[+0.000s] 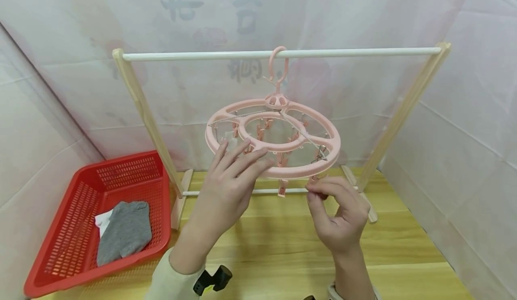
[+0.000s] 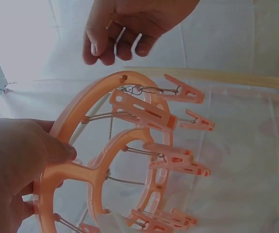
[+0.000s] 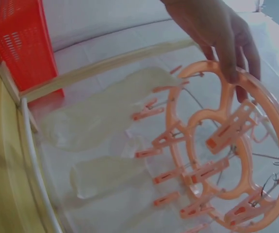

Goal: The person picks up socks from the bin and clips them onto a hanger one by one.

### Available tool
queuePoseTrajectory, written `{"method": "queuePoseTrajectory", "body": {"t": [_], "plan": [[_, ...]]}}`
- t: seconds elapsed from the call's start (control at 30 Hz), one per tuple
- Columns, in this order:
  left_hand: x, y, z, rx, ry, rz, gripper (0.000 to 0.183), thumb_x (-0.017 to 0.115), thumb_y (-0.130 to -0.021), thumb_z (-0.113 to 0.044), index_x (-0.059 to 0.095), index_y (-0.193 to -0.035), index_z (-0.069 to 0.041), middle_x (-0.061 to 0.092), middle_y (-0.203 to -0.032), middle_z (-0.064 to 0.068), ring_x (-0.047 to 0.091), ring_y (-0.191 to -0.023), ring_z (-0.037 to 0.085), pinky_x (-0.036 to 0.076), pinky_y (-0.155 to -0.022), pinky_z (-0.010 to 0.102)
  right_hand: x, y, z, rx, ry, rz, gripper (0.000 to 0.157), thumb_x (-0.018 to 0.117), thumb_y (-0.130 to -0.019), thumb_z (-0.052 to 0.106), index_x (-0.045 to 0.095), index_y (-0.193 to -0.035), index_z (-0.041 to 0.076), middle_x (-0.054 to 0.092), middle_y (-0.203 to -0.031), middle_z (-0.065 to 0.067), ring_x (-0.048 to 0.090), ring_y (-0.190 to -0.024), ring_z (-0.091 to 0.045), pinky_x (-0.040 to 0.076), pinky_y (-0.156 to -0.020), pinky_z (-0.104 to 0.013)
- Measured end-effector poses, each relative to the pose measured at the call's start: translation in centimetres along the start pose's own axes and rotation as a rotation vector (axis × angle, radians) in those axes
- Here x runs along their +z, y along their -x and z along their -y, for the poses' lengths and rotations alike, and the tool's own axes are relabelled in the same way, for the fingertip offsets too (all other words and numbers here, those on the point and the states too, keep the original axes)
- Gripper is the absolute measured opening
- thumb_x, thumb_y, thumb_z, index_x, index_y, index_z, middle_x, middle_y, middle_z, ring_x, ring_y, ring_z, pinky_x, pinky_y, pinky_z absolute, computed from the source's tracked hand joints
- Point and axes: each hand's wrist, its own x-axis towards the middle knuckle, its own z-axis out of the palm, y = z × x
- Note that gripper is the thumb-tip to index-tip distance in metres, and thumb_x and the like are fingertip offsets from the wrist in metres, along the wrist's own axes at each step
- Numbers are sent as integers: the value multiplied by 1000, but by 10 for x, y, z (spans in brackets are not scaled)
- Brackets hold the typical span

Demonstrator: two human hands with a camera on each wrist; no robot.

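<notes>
A pink oval clip hanger [image 1: 307, 171] hangs by its hook [image 1: 278, 51] from a white bar. My left hand [image 1: 228, 188] grips its rim, with the thumb on the ring in the left wrist view. Near the right front of the rim is my right hand [image 1: 341, 215], its fingers loosely bent and the thumb close to the index finger. Nothing shows between them in the left wrist view [image 2: 129, 29]. Several pink clips [image 2: 144, 114] dangle below the ring. Two pale, thin sock-like pieces [image 3: 110, 109] hang below the clips; their attachment is unclear.
A red basket [image 1: 56, 250] stands left on the wooden table [image 1: 278, 250], holding a grey sock [image 1: 125, 232] and something white [image 1: 102, 221]. The rack's white bar [image 1: 194, 56] spans two wooden posts [image 1: 404, 116]. White cloth [image 1: 363, 17] surrounds the table.
</notes>
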Motion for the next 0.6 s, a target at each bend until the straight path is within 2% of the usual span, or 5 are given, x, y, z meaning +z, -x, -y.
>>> {"method": "queuePoseTrajectory", "body": {"t": [0.07, 0.17, 0.37, 0.47, 0.6], "plan": [[0, 0, 1, 0, 6, -1, 36, 66, -93, -3, 68, -125, -19, 66, -133, 0, 51, -135, 28, 21, -120, 55, -7, 3, -3, 60, -49, 102, 11, 67, -82, -3, 69, -75, -11, 66, -70, -14, 58, -65, -11, 49, -66, -15], [-1, 0, 1, 0, 10, -3, 34, 66, -94, -4, 68, -125, -19, 66, -132, 0, 51, -135, 29, 21, -120, 55, -13, 8, -9, 151, -27, 229, 9, 70, -84, 2, 73, -86, -7, 71, -79, -14, 65, -74, -9, 53, -72, -16], [0, 0, 2, 3, 20, -8, 33, 65, -94, -5, 68, -125, -18, 66, -132, 1, 50, -136, 29, 21, -120, 56, -16, 12, -11, 305, 25, 372, 28, 77, -84, 11, 74, -111, 2, 75, -104, -11, 71, -99, -19, 56, -87, -24], [0, 0, 2, 0, 24, -5, 34, 65, -94, -5, 68, -125, -19, 66, -132, 1, 50, -136, 29, 21, -120, 56, -15, 14, -10, 415, 5, 452, 39, 80, -81, 7, 72, -119, 9, 74, -110, -5, 70, -103, -19, 56, -90, -28], [0, 0, 2, -2, 29, 2, 35, 65, -94, -4, 68, -126, -19, 65, -133, 0, 49, -137, 29, 21, -120, 56, -12, 17, -9, 538, -48, 537, 47, 83, -76, 1, 69, -120, 11, 72, -109, -1, 69, -105, -19, 55, -94, -32]]}}
